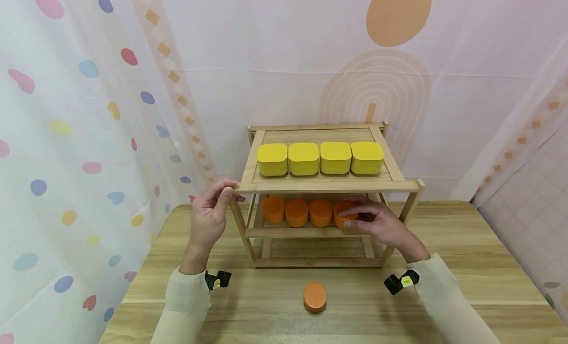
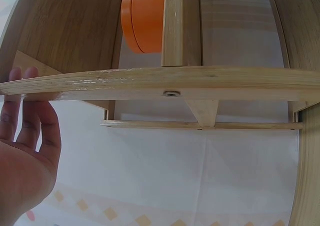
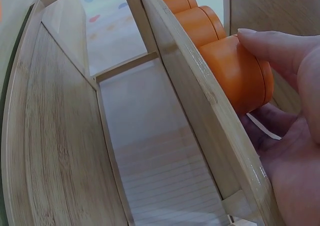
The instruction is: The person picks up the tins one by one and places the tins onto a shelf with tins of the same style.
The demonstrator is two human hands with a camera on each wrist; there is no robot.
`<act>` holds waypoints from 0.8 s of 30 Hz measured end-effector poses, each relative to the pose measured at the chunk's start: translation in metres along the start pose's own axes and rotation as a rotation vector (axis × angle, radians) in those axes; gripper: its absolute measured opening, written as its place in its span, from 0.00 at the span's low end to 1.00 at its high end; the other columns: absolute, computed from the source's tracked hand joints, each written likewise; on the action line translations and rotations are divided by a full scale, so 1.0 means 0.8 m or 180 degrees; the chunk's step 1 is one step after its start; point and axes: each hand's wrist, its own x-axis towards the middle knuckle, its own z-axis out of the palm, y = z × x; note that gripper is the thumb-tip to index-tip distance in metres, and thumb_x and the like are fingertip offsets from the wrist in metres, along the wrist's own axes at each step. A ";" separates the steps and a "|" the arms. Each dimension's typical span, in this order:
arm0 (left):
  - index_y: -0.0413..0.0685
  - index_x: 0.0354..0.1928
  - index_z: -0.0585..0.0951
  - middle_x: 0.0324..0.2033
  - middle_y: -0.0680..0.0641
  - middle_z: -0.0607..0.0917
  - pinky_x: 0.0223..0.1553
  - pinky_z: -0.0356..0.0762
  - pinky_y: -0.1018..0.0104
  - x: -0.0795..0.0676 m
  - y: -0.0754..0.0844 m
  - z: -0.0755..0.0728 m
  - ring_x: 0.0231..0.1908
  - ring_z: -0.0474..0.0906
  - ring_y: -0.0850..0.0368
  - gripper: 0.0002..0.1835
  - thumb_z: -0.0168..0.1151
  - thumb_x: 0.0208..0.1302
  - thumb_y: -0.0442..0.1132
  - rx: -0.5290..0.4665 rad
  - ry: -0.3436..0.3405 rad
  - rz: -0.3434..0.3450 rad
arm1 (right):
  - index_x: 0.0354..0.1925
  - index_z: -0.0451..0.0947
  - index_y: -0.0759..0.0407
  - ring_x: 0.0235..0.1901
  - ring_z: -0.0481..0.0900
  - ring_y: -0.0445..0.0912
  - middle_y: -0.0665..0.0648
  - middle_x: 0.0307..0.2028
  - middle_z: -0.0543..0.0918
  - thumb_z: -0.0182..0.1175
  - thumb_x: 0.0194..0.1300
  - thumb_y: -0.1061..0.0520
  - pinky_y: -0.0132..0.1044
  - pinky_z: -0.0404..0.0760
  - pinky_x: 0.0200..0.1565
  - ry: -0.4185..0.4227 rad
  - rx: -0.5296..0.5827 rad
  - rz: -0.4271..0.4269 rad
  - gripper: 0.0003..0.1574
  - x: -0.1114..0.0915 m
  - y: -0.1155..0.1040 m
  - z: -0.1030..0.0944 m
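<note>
A wooden shelf rack with three levels stands on the table. My left hand grips its top front left corner, and in the left wrist view the fingers bend round the wooden bar. On the middle level, my right hand holds the rightmost orange round container between thumb and fingers. In the right wrist view this container sits at the end of a row, with the thumb on its lid edge and fingers beneath. More orange containers line up to its left.
Several yellow rounded-square boxes stand in a row on the top level. Another orange round container rests on the wooden table in front of the rack. A patterned curtain hangs behind and to the left.
</note>
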 end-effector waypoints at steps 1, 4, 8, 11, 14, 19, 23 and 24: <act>0.24 0.46 0.77 0.41 0.53 0.86 0.46 0.83 0.69 0.000 0.000 0.000 0.33 0.83 0.60 0.09 0.52 0.72 0.26 -0.0022 0.0004 -0.0001 | 0.48 0.87 0.54 0.67 0.67 0.57 0.60 0.64 0.74 0.67 0.65 0.58 0.34 0.73 0.60 0.0009 -0.0010 0.0038 0.13 0.000 0.000 0.000; 0.24 0.46 0.77 0.42 0.53 0.86 0.45 0.83 0.69 0.000 0.000 0.000 0.33 0.83 0.60 0.09 0.52 0.72 0.26 -0.0030 0.0012 -0.0003 | 0.49 0.86 0.53 0.67 0.66 0.57 0.61 0.65 0.73 0.66 0.65 0.58 0.41 0.74 0.61 0.0026 -0.0028 0.0095 0.13 0.000 -0.001 0.000; 0.24 0.46 0.77 0.42 0.53 0.86 0.45 0.83 0.70 0.000 0.000 0.001 0.33 0.83 0.61 0.09 0.52 0.72 0.27 -0.0021 0.0015 -0.0014 | 0.50 0.86 0.56 0.67 0.66 0.60 0.64 0.66 0.71 0.65 0.66 0.59 0.49 0.74 0.61 0.0031 -0.0013 0.0075 0.13 0.001 0.000 0.001; 0.24 0.46 0.77 0.42 0.53 0.86 0.45 0.83 0.69 0.000 0.000 0.002 0.33 0.83 0.61 0.09 0.52 0.72 0.26 -0.0026 0.0011 -0.0026 | 0.50 0.86 0.56 0.67 0.66 0.60 0.64 0.66 0.72 0.65 0.67 0.60 0.51 0.73 0.61 0.0039 -0.0014 0.0055 0.13 0.001 0.001 0.002; 0.24 0.46 0.77 0.41 0.53 0.86 0.46 0.82 0.70 0.000 0.001 0.003 0.34 0.84 0.61 0.09 0.52 0.73 0.27 -0.0023 -0.0004 -0.0018 | 0.49 0.86 0.56 0.67 0.67 0.59 0.63 0.65 0.74 0.65 0.67 0.60 0.50 0.73 0.62 0.0061 -0.0042 0.0027 0.13 0.000 0.002 0.003; 0.26 0.46 0.78 0.40 0.53 0.86 0.47 0.82 0.70 0.000 0.001 0.002 0.34 0.84 0.60 0.09 0.52 0.73 0.27 -0.0001 0.0010 -0.0004 | 0.49 0.86 0.55 0.66 0.68 0.58 0.62 0.65 0.73 0.65 0.66 0.60 0.50 0.73 0.62 0.0060 -0.0124 -0.0043 0.13 0.000 0.004 0.005; 0.26 0.46 0.79 0.38 0.52 0.86 0.47 0.81 0.71 0.001 0.001 0.002 0.34 0.84 0.60 0.09 0.51 0.73 0.26 0.0058 0.0024 -0.0012 | 0.50 0.85 0.55 0.65 0.69 0.57 0.61 0.64 0.74 0.65 0.66 0.59 0.51 0.73 0.61 0.0014 -0.0156 -0.0020 0.14 0.001 0.003 0.005; 0.26 0.47 0.78 0.38 0.53 0.86 0.47 0.82 0.71 0.001 0.001 0.002 0.34 0.84 0.61 0.09 0.51 0.73 0.26 0.0072 0.0023 -0.0010 | 0.51 0.85 0.54 0.65 0.69 0.56 0.61 0.63 0.75 0.65 0.66 0.59 0.49 0.74 0.61 0.0007 -0.0159 0.0000 0.14 0.002 0.003 0.004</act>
